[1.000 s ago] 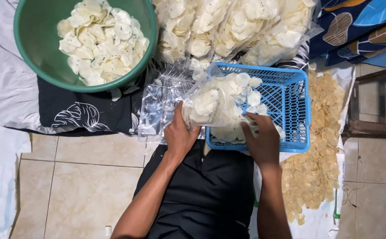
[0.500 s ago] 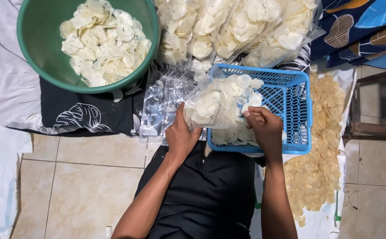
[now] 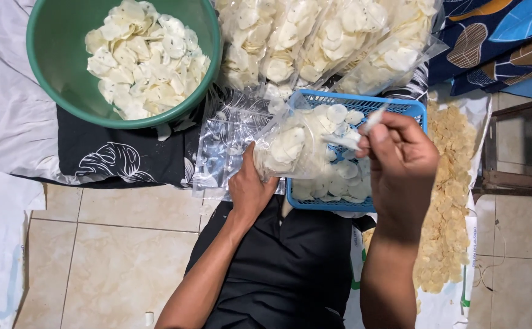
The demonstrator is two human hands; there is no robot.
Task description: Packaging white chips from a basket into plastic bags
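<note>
My left hand point(image 3: 250, 189) grips the lower end of a clear plastic bag point(image 3: 296, 143) filled with pale round crackers, held over a blue plastic basket point(image 3: 415, 108). My right hand point(image 3: 400, 161) is raised above the basket and pinches the bag's twisted top end between its fingers. Loose crackers lie inside the basket under the bag. A green basin point(image 3: 58, 67) holding more pale crackers sits at the upper left.
Several filled cracker bags point(image 3: 333, 42) lie behind the basket. A stack of flat clear bags point(image 3: 229, 146) rests left of my left hand. Yellowish crackers point(image 3: 452, 201) are spread on a sheet at the right. Dark patterned cloth point(image 3: 113, 155) lies under the basin.
My right hand has lifted from the basket's front edge and drawn the bag's top end up and to the right. My left hand keeps its hold on the bag.
</note>
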